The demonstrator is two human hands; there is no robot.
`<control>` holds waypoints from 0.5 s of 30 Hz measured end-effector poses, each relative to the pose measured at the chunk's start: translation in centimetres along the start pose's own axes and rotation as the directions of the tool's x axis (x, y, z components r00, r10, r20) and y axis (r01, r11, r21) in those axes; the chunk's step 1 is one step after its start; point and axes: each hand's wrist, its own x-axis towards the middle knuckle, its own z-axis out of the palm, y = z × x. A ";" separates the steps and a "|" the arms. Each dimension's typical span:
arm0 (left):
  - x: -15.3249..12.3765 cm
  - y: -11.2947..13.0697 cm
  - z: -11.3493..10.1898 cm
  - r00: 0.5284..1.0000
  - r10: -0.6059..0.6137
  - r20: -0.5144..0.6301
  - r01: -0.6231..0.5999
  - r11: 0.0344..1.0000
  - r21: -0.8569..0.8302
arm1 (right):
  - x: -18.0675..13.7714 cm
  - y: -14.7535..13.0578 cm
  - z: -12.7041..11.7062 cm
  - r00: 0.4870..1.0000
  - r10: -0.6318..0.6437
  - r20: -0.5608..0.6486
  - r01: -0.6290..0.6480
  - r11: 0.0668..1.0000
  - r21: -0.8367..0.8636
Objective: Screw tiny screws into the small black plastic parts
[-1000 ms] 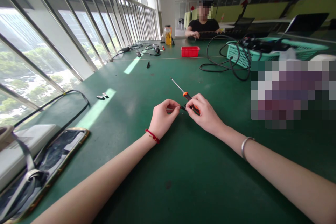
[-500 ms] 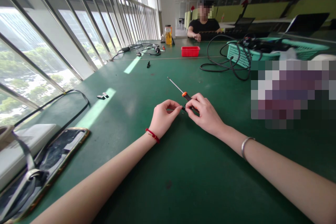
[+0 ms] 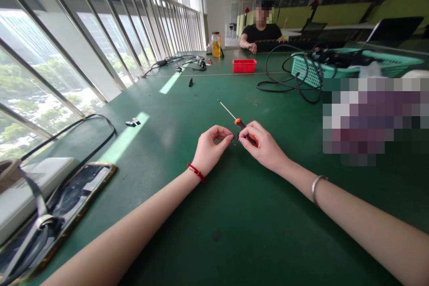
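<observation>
- The left hand (image 3: 214,145) pinches with thumb and forefinger at the left end of a small dark part (image 3: 237,136); the fingertips hide most of the contact.
- The right hand (image 3: 263,145) is closed around the handle of a screwdriver (image 3: 241,124), and its thumb and forefinger meet the right side of the same part.
- This part is above the middle of the green counter (image 3: 214,210), between the fingertips of both hands.
- The screwdriver shaft points to the far left corner of the counter.
- Compared with half a second ago, more of the handle's orange end shows under the right fingers, and the shaft has turned slightly.
- The red tray (image 3: 244,66) near the far edge, the black piece (image 3: 191,82) and the phone (image 3: 83,183) at the near left corner stay in their places.
</observation>
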 end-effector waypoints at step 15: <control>-0.3 0.3 0.2 0.996 0.089 0.016 -0.091 0.979 0.182 | 0.0 0.1 0.0 1.000 0.012 -0.009 -0.012 0.998 0.061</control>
